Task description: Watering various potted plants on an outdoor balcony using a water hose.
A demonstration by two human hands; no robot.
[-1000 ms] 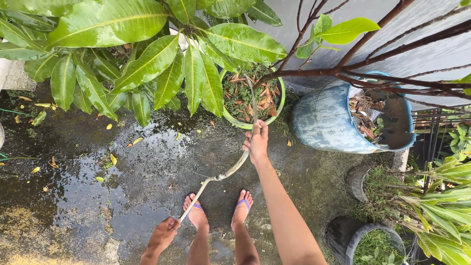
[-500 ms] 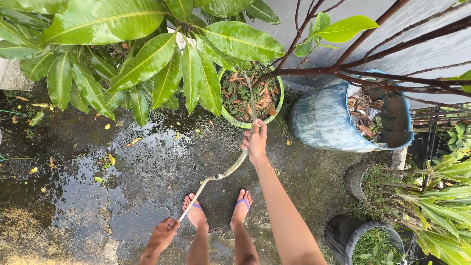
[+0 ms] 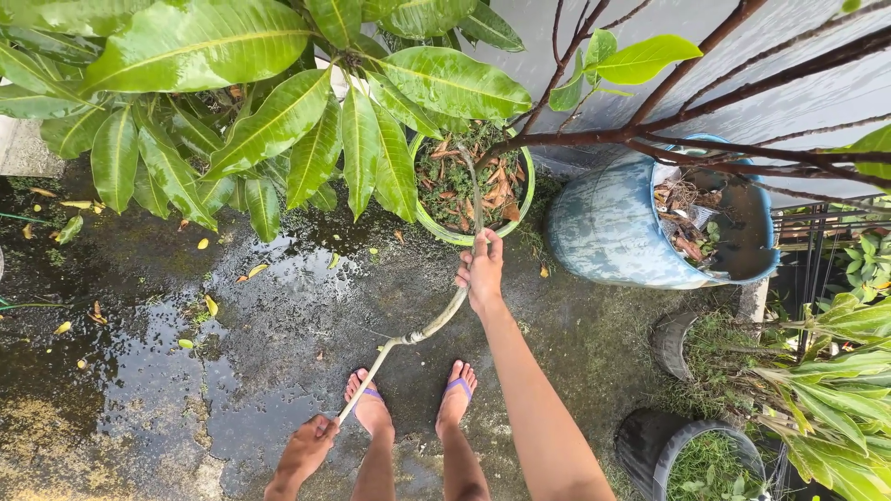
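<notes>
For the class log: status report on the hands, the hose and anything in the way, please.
Right hand grips hose near its end, aimed at green pot. Left hand holds hose lower down. Big leaves overhang pot; ground wet.

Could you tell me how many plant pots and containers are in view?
4: a green pot beyond the right hand, a blue barrel right of it, and two dark pots at lower right. Leaves may hide others.

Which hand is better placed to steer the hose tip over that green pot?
Right, probably. The right hand grips the hose just short of the green pot, near the tip; the left hand holds it low beside the feet.
</notes>
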